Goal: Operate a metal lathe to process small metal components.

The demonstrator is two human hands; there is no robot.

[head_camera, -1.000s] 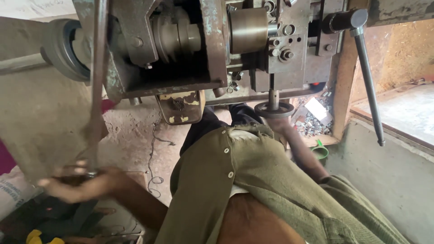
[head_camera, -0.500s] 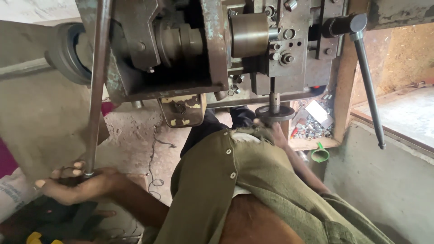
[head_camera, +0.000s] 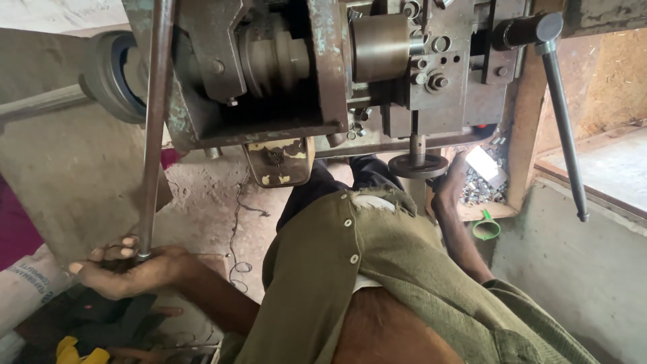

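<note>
the lower end of a long grey steel rod (head_camera: 153, 128), which runs down past the left edge of the worn grey-green metal machine (head_camera: 323, 74), is cupped in the left hand (head_camera: 128, 269), its fingers (head_camera: 108, 253) curled loosely about the rod's tip. the right hand (head_camera: 451, 182) is laid against the small round dark handwheel (head_camera: 418, 165) under the machine's right part, though whether its fingers are clenched cannot be told. the rod could slip from the loose hold and drop to the dusty floor (head_camera: 202, 202).

The left hand (head_camera: 128, 269) grips the lower end of a long steel rod (head_camera: 155, 128) that runs up into the worn machine (head_camera: 303, 74). The right hand (head_camera: 450, 183) touches a small handwheel (head_camera: 418, 166) under it.
</note>
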